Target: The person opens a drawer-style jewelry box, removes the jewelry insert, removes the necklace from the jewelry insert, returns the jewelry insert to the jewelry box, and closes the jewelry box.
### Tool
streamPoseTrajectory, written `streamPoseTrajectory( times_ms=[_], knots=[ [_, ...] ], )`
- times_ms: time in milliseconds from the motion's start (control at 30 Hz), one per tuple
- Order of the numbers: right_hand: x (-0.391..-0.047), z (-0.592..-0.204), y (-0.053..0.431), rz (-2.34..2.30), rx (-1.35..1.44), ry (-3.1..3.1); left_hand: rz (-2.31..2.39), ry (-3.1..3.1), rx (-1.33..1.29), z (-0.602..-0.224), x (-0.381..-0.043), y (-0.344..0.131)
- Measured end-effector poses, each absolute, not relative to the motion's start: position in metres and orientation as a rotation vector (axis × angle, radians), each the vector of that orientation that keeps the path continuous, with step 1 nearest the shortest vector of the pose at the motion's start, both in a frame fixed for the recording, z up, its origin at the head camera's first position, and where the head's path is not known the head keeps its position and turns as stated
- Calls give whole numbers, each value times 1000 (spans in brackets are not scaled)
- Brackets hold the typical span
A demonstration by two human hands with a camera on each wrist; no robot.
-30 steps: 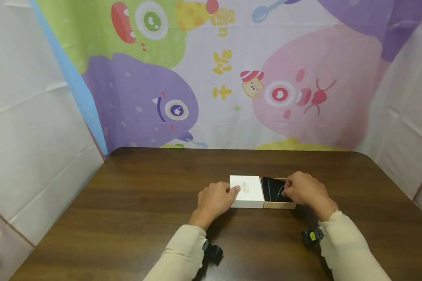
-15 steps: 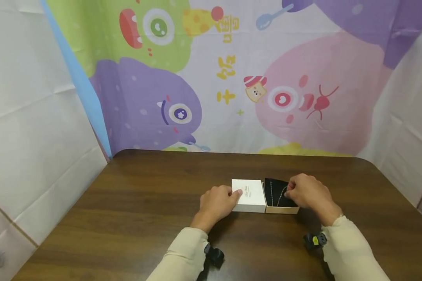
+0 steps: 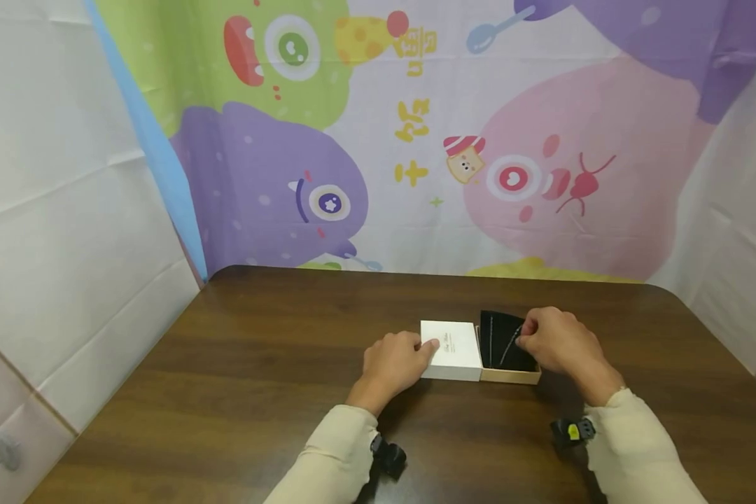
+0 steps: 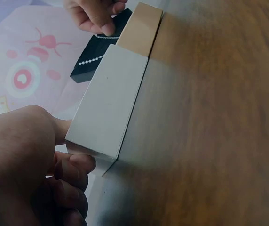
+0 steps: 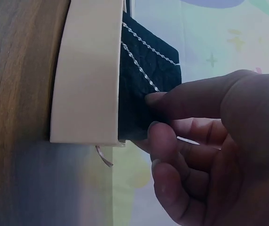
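A white box sleeve with small printed lettering lies on the table, its tan drawer slid out to the right. My left hand grips the sleeve's left end, thumb on top and fingers at the side, as the left wrist view shows. Tilted up out of the drawer is a black jewelry pad with a silver chain necklace strung across it in two strands. My right hand pinches the pad's right edge, thumb on its face beside the chain. The fingertips behind the pad are partly hidden.
The brown wooden table spreads around the box. A cartoon-printed cloth hangs behind its far edge, and pale cloth panels flank both sides. A short ribbon sticks out from the drawer's end.
The black pad has tilted up further out of the drawer, lifted by my right hand at its edge. My left hand keeps its grip on the sleeve. The head view has shifted slightly.
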State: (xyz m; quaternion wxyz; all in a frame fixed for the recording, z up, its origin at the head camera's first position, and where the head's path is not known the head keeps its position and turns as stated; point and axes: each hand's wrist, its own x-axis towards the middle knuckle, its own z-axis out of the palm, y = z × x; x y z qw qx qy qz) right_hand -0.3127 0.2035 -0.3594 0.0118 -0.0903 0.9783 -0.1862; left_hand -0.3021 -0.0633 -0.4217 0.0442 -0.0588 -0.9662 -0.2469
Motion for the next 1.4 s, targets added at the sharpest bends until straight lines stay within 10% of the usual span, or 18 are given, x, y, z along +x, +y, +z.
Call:
streamPoseTrajectory(
  times_ms=[1400],
  knots=[
    [-318, -363, 207, -859, -281, 3101, -754, -2946, -178, -424, -304, -64]
  ],
)
